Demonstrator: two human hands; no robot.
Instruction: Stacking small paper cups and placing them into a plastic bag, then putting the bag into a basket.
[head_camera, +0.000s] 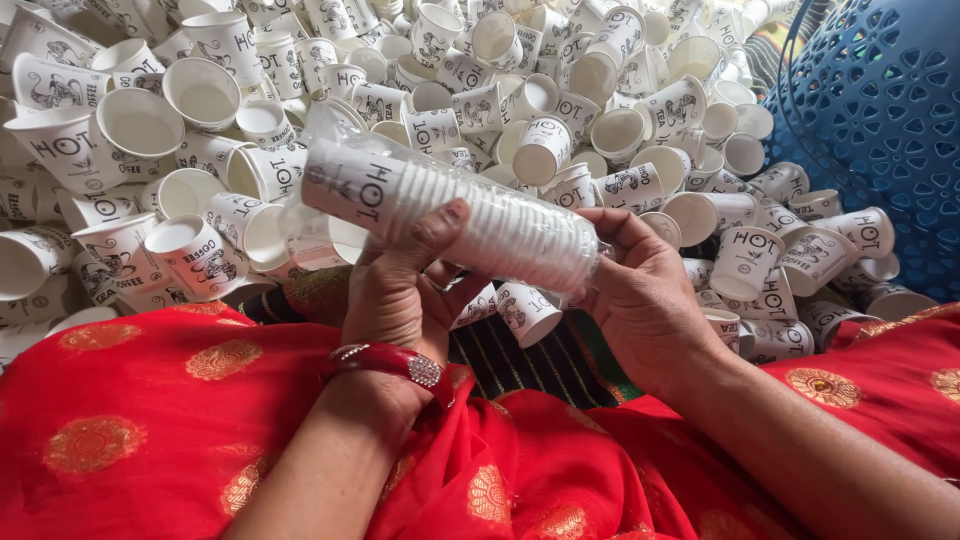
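Above the lap, over red gold-patterned cloth (150, 420), a nested stack of white paper cups (450, 215) lies almost level inside a clear plastic sleeve (330, 130), its rim end toward the right. The left hand (400, 290) grips it from below, thumb pressed across the front of the sleeve and the other fingers curled behind it, so the hand is closed on the stack. The right hand (640, 290) cups the rim end, fingers bent around the last cups with the thumb lying along the top. To handle this well, I judge the left hand should keep its hold near the middle so the stack does not sag or slide apart, while the right keeps the rims square and pressed home; thin film can tear if pulled against the cup edges. Loose printed cups (560, 90) are heaped all around in front, and a blue perforated plastic basket (880, 110) stands at the upper right, cut off by the frame. Whether the sleeve's right end is open or sealed is hidden by the right palm, the left fingertips are out of sight behind the stack, and the number of cups cannot be told. A red bangle (390, 362) circles the left wrist.
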